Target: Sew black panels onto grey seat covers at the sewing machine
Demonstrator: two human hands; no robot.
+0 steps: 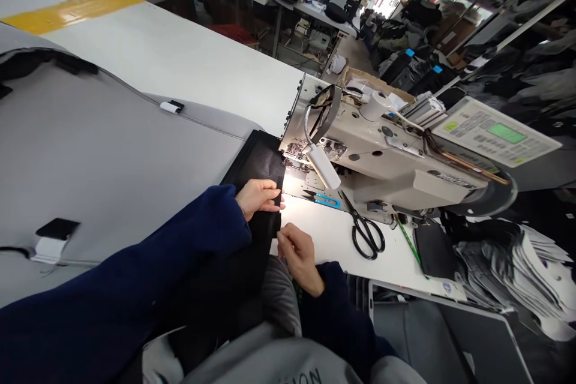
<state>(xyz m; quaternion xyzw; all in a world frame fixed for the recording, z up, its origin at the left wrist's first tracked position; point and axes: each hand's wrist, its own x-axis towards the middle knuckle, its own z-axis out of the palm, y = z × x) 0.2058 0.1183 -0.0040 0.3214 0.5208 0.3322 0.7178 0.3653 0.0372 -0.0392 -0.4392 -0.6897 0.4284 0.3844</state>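
A black fabric panel [263, 159] lies along the edge of a large grey padded piece [135, 162], its far end beside the needle area of a sewing machine [387, 156]. My left hand [260, 197] rests on the panel with fingers closed over its right edge. Just nearer to my body, my right hand [299, 255] pinches that same edge between thumb and curled fingers. The panel's near part drops toward my lap. Blue thread snips [327, 200] and black-handled scissors [366, 234] lie to the right of my hands.
A lit lamp [323, 167] hangs by the needle. The machine carries a control panel [499, 131]. Stacked cut pieces [517, 270] and a green pencil [409, 243] are at the right. Yellow tape [74, 11] crosses the white table [202, 54]. Shelves of material stand behind.
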